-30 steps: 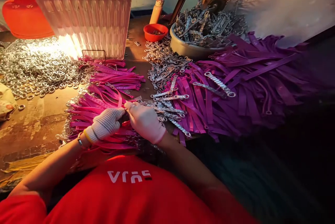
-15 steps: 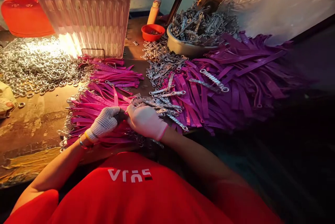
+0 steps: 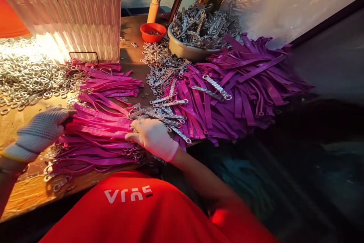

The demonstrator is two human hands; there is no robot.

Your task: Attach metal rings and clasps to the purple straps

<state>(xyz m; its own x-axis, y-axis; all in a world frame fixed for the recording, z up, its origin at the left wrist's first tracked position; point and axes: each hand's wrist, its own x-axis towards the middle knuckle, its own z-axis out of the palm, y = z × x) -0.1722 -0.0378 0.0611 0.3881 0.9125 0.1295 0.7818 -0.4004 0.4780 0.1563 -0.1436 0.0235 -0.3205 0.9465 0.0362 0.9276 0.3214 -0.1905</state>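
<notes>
- Worn brown tabletop [image 3: 132, 59] under warm lamplight; a loose pile of silver metal rings [image 3: 28, 70] lies at left, and a grey round basin [image 3: 189, 51] heaped with metal links stands behind.
- Across the near edge, in front of the worker, lies a layered bundle of long, flat, bright pink strips [image 3: 96, 129] with metal rings at their ends.
- The left hand [image 3: 41, 133], in a white dotted glove, is at the bundle's left end, thumb and fingers drawn together; I cannot tell whether they pinch a strip.
- The right hand [image 3: 153, 137], in a plain pale glove, is at the right end, fingers curled and thumb out; its grip is unclear.
- Each strip looks light, soft and bendy, perhaps slightly slippery, hardly fragile; the ringed ends probably give the surest hold.
- The bundle's long axis runs side to side, roughly from hand to hand; neither end reads clearly as the front.
</notes>
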